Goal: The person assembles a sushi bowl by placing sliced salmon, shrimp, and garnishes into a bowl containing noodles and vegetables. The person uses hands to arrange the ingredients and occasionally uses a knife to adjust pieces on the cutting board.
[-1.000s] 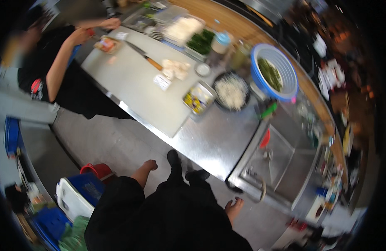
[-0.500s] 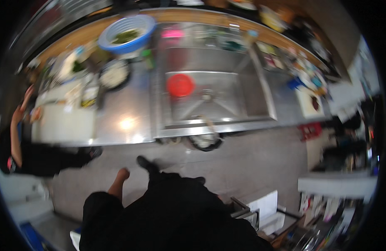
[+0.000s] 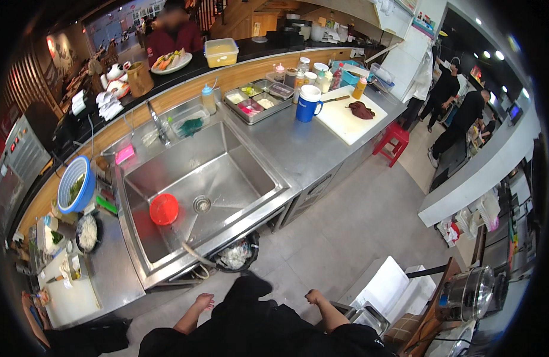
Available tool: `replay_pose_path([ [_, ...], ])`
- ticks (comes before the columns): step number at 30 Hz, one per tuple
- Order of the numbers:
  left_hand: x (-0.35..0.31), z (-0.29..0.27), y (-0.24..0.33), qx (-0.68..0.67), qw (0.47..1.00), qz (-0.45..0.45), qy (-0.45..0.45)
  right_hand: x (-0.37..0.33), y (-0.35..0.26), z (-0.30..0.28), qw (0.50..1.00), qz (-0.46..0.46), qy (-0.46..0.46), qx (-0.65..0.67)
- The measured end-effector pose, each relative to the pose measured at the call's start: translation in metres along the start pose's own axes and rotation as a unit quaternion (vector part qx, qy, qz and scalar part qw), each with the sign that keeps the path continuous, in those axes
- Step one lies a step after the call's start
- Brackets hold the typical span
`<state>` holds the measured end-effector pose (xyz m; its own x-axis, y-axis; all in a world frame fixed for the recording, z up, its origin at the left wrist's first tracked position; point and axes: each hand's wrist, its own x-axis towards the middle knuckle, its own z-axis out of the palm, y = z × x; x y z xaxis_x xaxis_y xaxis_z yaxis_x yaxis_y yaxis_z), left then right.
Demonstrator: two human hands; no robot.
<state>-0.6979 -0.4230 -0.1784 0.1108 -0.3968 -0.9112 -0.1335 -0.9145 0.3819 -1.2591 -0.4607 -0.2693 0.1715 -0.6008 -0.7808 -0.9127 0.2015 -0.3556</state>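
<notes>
My left hand [image 3: 204,301] hangs low over the floor in front of the sink, its fingers loosely bent and apart, with nothing seen in it. On the other side of my body my right hand [image 3: 313,296] hangs with its fingers curled in, and no object shows in it. Neither touches anything. Ahead of both is the steel sink [image 3: 241,178], with a red plastic bowl [image 3: 164,209] inside, beside the drain. A black bin with a whitish bag [image 3: 234,256] stands below the sink's front edge, near my left hand.
A white cutting board [image 3: 345,128] holds dark red meat [image 3: 361,109] and a knife, beside a blue jug [image 3: 309,107]. A red stool [image 3: 392,143] stands at the counter's end. At the lower left a co-worker's arm [image 3: 33,318] reaches to another board. White boxes [image 3: 375,285] lie lower right.
My view has swung to the right, so the sink now sits left, and the right counter and doorway show more fully. My right hand has come into view.
</notes>
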Motion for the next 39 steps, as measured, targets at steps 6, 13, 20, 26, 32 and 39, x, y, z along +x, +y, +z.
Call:
replay_pose_path([
  [6,0.053,0.034,0.039,0.028,0.999,0.012,-0.012,0.025,-0.065,-0.086,0.953,0.145,0.145,0.221],
  [13,0.075,0.097,0.141,0.059,0.998,0.03,-0.016,-0.046,-0.063,-0.191,0.899,0.122,0.214,0.362],
  [20,0.09,0.154,0.189,0.027,0.999,0.03,-0.008,0.009,0.005,-0.423,0.831,0.025,0.282,0.479],
  [26,0.108,0.201,0.238,0.015,0.999,0.017,0.038,0.073,-0.158,-0.846,0.888,-0.207,0.364,0.191],
  [32,0.119,0.229,0.362,-0.027,0.986,0.038,0.16,0.153,-0.396,-1.138,0.707,-0.388,0.569,-0.16],
  [39,0.094,0.306,0.422,-0.111,0.96,0.011,0.258,0.281,-0.597,-1.293,0.733,-0.326,0.513,-0.307],
])
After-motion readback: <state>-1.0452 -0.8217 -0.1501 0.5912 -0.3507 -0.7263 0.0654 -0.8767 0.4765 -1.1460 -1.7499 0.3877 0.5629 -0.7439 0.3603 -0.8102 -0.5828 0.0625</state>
